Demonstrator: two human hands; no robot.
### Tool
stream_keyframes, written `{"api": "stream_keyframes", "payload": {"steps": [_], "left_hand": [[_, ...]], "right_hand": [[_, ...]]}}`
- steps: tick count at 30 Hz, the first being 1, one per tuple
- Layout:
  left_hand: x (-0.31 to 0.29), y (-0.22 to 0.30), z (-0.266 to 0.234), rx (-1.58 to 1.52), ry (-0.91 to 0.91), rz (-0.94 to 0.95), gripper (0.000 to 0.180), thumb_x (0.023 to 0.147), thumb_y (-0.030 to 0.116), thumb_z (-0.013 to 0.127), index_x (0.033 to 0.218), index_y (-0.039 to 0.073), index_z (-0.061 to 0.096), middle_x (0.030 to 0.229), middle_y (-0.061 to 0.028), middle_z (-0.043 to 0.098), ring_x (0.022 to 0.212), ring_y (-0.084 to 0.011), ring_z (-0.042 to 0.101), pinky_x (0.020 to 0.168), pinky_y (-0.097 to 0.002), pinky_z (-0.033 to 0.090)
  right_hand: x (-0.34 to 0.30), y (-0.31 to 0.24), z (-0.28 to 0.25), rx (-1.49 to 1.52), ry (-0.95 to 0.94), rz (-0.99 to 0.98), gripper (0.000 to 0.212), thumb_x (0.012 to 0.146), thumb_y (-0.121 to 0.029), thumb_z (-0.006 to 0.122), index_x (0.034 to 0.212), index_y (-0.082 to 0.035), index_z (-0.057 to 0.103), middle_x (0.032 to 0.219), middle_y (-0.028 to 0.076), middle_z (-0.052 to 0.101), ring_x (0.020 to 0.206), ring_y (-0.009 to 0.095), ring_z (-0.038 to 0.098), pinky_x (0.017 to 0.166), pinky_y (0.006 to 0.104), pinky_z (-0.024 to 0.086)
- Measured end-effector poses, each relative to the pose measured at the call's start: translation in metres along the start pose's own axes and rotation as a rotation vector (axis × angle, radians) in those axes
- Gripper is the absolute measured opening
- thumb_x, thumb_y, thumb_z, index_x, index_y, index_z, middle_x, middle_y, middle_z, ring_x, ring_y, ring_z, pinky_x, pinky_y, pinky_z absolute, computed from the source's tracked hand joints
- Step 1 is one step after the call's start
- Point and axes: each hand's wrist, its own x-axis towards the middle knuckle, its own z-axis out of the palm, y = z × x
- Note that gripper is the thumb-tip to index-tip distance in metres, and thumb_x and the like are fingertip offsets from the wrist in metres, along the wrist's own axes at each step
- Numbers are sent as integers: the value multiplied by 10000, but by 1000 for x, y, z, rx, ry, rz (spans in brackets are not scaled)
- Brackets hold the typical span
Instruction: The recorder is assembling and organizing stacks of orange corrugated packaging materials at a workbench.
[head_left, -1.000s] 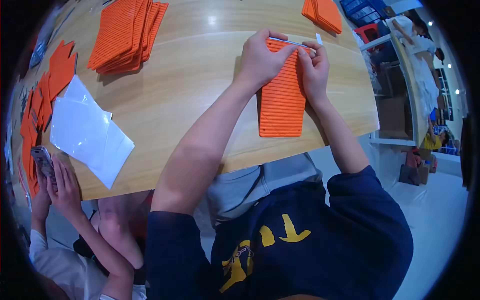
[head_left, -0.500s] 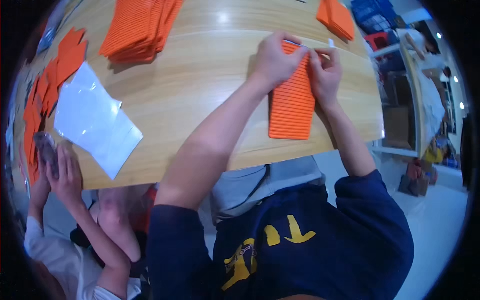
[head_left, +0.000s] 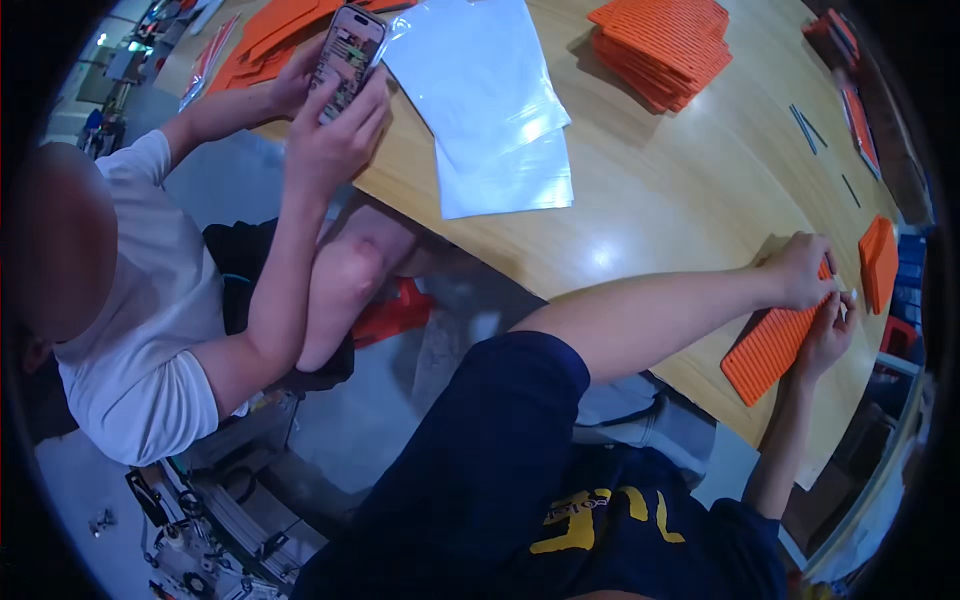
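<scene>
An orange ribbed pad (head_left: 762, 362) lies at an angle on the table near its front edge, at the right. My left hand (head_left: 797, 272) is closed over the pad's far end, its fingers gripping the edge. A small dark bit shows by those fingertips, too little to name. My right hand (head_left: 826, 338) rests along the pad's right side near the same end, thumb and fingers pinched together. A small white tip shows at its fingers; what they hold is mostly hidden.
Ribbed orange pads form a stack (head_left: 665, 45), with a smaller pile (head_left: 879, 262) beyond my hands. Thin dark rods (head_left: 803, 128) lie farther back. Clear plastic sleeves (head_left: 490, 110) cover the table's left part. Beside me a seated person holds a phone (head_left: 352, 55).
The view has swung left, so my hands and the pad now appear farther right. Both hands stay at the pad's far end. The neighbouring person's phone is now in fuller view.
</scene>
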Motion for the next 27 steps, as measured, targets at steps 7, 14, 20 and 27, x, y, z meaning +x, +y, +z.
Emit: {"api": "stream_keyframes", "payload": {"steps": [7, 14, 20, 27], "left_hand": [[4, -9, 12, -45, 36, 46, 182, 785, 122, 776, 876, -1, 676, 838, -204, 691, 753, -323, 680, 684, -403, 567], [0, 1, 1, 14, 3, 12, 165, 794, 108, 766, 870, 3, 664, 867, -195, 690, 763, -315, 672, 733, -399, 567], [2, -6, 10, -127, 17, 45, 153, 806, 113, 759, 892, 28, 666, 882, -189, 688, 795, -314, 667, 767, -391, 560], [7, -15, 20, -75, 113, 76, 132, 788, 112, 758, 850, 38, 668, 871, -186, 684, 807, -325, 660, 761, -409, 557]], "right_hand": [[0, 11, -10, 60, -28, 47, 175, 1063, -188, 576, 1126, -25, 588, 1035, 92, 646, 885, 135, 599, 795, 250, 484], [-7, -4, 2, 6, 61, -6, 272, 1080, -256, 531, 1188, -14, 594, 1115, 121, 649, 973, 179, 612, 868, 284, 483], [-1, 16, -8, -113, 92, -97, 351, 1090, -303, 485, 1244, -5, 589, 1180, 138, 637, 1052, 218, 605, 942, 315, 466], [13, 36, -20, -129, 78, -129, 338, 1088, -285, 483, 1245, -4, 586, 1199, 133, 625, 1065, 215, 597, 950, 310, 459]]}}
